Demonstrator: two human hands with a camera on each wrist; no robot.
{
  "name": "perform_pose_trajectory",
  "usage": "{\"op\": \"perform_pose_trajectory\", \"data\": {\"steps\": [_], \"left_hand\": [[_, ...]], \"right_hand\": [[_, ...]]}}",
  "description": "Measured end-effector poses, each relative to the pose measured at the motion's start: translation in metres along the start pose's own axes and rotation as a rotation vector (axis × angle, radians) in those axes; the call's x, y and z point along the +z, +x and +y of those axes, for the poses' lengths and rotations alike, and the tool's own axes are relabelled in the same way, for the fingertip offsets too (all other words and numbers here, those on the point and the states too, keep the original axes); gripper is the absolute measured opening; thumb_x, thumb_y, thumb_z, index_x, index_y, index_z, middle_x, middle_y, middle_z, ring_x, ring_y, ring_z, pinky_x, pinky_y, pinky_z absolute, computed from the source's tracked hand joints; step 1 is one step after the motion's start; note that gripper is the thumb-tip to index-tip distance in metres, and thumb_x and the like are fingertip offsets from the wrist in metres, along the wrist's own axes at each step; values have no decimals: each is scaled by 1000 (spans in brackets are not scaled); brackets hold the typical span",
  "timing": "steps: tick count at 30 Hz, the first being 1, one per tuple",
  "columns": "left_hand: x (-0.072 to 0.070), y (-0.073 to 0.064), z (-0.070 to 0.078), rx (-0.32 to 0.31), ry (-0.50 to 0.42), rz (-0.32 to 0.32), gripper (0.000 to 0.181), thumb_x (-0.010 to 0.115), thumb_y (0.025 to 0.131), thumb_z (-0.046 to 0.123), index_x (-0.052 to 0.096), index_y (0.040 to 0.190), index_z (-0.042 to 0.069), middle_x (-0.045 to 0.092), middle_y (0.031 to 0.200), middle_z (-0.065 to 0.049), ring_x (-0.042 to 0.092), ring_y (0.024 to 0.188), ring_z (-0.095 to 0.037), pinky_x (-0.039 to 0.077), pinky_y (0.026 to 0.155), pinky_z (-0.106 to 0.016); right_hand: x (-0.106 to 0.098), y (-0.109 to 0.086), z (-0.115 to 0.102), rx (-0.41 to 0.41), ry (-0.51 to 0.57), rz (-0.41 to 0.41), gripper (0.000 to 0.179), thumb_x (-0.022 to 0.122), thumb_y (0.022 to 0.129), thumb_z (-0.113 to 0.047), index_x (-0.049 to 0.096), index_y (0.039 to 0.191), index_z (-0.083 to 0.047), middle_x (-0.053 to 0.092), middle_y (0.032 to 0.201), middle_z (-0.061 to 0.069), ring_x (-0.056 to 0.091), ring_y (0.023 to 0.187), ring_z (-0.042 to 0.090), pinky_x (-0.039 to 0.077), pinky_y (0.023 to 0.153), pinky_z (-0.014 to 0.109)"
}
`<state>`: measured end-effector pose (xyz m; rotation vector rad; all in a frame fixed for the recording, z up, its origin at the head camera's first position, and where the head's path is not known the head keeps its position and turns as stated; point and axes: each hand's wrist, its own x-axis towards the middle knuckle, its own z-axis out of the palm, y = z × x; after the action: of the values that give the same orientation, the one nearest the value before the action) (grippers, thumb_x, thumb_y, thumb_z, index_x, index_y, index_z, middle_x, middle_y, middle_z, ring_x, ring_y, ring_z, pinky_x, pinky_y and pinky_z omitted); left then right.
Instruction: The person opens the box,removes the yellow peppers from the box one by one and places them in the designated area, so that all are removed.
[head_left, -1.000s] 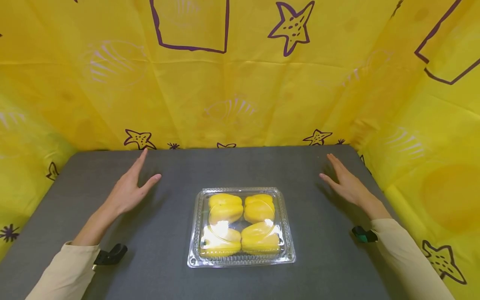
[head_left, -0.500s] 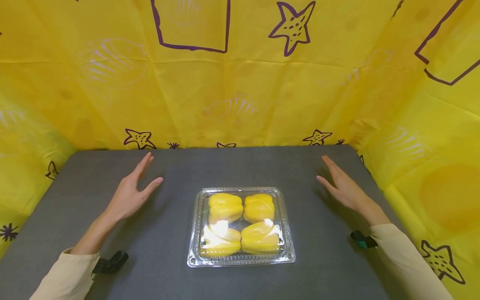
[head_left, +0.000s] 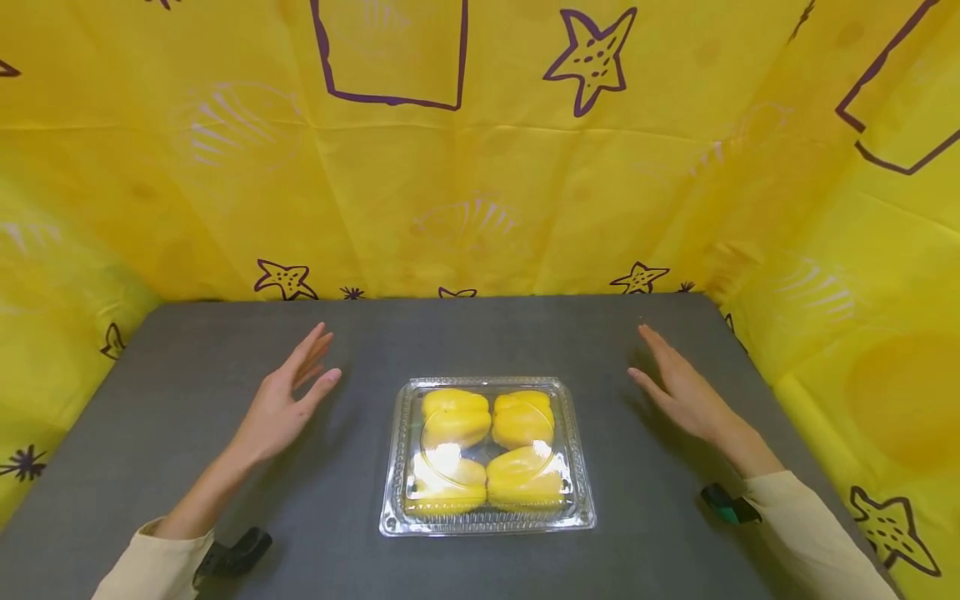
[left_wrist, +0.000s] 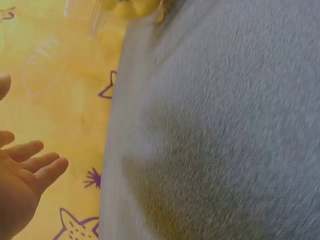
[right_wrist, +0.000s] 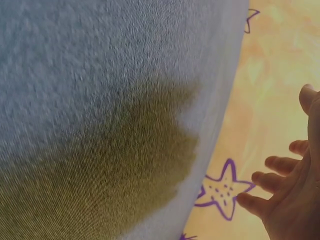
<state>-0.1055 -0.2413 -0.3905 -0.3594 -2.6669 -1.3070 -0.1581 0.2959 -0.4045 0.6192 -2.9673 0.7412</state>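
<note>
A clear plastic clamshell box (head_left: 487, 527) with its lid down lies flat on the grey table, in the middle of the head view. Through the lid show several yellow bell peppers (head_left: 522, 419), two rows deep, with bright glare over the front ones. To the left of the box, my left hand (head_left: 281, 408) hovers over the table with fingers extended and thumb apart, holding nothing. My right hand (head_left: 690, 400) is held likewise on the right side, apart from the box and holding nothing. In the left wrist view a yellow pepper (left_wrist: 131, 7) peeks in at the top edge.
The grey table (head_left: 480, 333) ends at a yellow cloth (head_left: 480, 167) printed with starfish and fish, which stands behind it and along both sides. Dark wrist cameras (head_left: 234, 552) hang below both sleeves, above the tabletop.
My left hand has come a little to the right and nearer to me, toward the box. The right hand has shifted slightly left. The box stays where it was; the head view tilts slightly.
</note>
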Motion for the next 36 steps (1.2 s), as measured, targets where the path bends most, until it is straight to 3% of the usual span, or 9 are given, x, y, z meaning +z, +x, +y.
{"op": "perform_pose_trajectory", "data": {"steps": [1,4,7,9,18,22,28,32,36], "left_hand": [[2,-1,1,4,-4,-3,67,55,101,21,20,157,25,40,151,-16,47,129,-43,41,100,-53],[6,-4,2,18,-25,-5,64,54,102,19,22,157,24,42,150,-17,47,130,-40,44,104,-33],[10,-8,3,29,-55,-13,63,53,102,16,23,156,25,42,149,-17,46,131,-38,40,101,-12],[13,-9,4,31,-71,-14,63,53,102,16,23,156,27,42,150,-17,45,131,-37,36,98,-5],[22,-17,12,41,-149,-42,62,53,102,13,24,155,27,41,151,-10,44,133,-34,38,101,-10],[29,-25,14,40,-159,-72,66,56,100,11,25,155,27,41,152,-8,45,131,-36,39,102,-12],[40,-32,19,34,-144,-124,71,62,97,14,24,155,30,38,154,-5,45,132,-37,39,104,-16],[46,-35,22,43,-159,-134,75,61,96,10,20,156,26,36,155,-8,45,131,-39,42,105,-24],[53,-41,24,50,-184,-150,80,58,97,5,9,158,20,31,156,-16,45,130,-42,40,105,-18]], "right_hand": [[1,-1,-1,2,1,-1,72,50,102,-34,14,155,-1,18,158,26,21,141,48,21,111,66],[3,-3,-5,11,6,-12,72,49,103,-36,11,157,-5,17,159,25,21,142,47,22,111,65],[4,-5,-7,21,11,-19,72,48,103,-36,10,157,-8,17,159,24,21,142,46,23,111,65],[5,-7,-8,33,13,-26,73,48,103,-37,9,158,-9,16,159,23,21,143,45,23,111,64],[10,-20,-23,75,48,-71,76,51,100,-44,4,158,-26,18,161,15,28,141,44,28,109,65],[16,-27,-34,37,116,-104,78,56,99,-41,7,158,-28,19,161,13,25,143,39,27,111,63],[28,-36,-49,-40,129,-159,82,61,96,-40,9,158,-30,19,161,10,27,144,33,29,112,59],[32,-41,-57,-73,144,-170,83,62,96,-38,9,158,-27,18,162,7,27,144,30,30,113,53],[35,-46,-64,-100,200,-180,85,64,95,-35,9,158,-25,18,162,4,35,140,31,34,110,54]]}}
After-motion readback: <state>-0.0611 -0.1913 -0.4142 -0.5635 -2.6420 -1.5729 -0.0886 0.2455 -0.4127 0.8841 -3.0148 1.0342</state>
